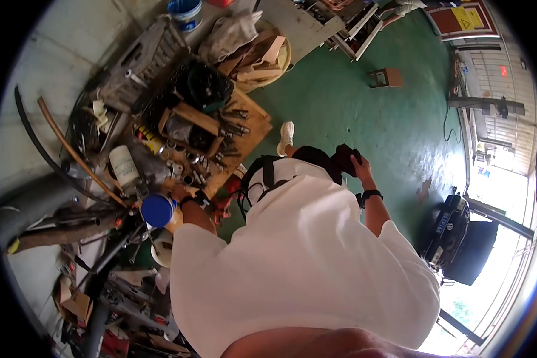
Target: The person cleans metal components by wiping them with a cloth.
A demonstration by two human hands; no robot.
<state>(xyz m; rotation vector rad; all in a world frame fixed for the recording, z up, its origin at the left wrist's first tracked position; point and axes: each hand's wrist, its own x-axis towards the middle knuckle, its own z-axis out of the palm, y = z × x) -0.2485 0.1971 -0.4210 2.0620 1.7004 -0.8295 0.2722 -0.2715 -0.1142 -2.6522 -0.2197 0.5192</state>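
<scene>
My right hand [362,169] is out in front of my body, its fingers closed on a dark, soft-looking bundle of cloth [344,160]. My left hand [181,193] is at the near edge of the wooden workbench [253,116], close to small metal parts [189,179]. Its fingers are too small and partly hidden to make out a grip. Right beside that hand stands a tub with a blue lid [157,210]. Behind the tub is a white cylindrical canister [123,165]. My white shirt covers the middle of the view.
Sockets and tools [235,122] lie on the bench near a wooden box [197,119]. A grey crate [140,65] and a basket of cardboard scraps [289,56] stand behind. On the green floor [340,107] is a small stool [386,77]. A dark car [447,230] is at right.
</scene>
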